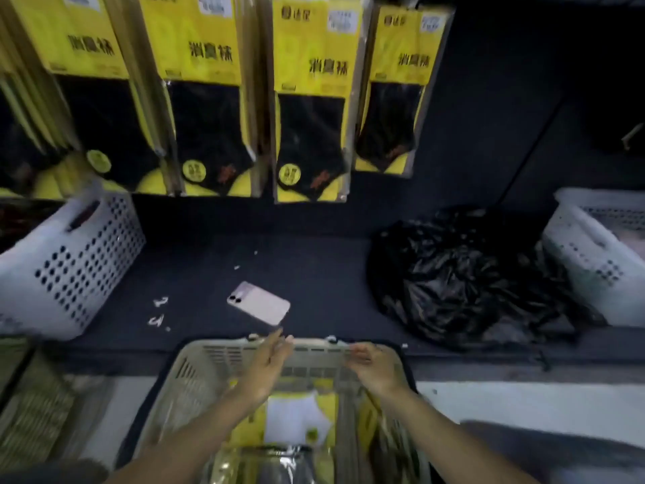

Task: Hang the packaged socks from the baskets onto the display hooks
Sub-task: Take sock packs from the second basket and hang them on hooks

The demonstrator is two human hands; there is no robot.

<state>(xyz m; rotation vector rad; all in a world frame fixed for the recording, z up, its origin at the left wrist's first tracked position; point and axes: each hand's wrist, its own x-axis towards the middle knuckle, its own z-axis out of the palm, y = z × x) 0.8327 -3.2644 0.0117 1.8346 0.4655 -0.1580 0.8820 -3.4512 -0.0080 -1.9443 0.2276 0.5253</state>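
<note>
Left hand [270, 361] lay flat, empty | right hand [375, 366] curled at beige basket [216, 354] rim, grip unclear | risk: basket shoved forward could have struck nearby phone [258, 303]

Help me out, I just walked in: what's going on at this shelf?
A person is restocking socks. Both hands are at the far rim of a beige basket holding sock packs; neither holds a pack yet. The left hand has straight fingers, and the right hand curls at the rim. Yellow packs already hang above. A phone lies on the shelf.
</note>
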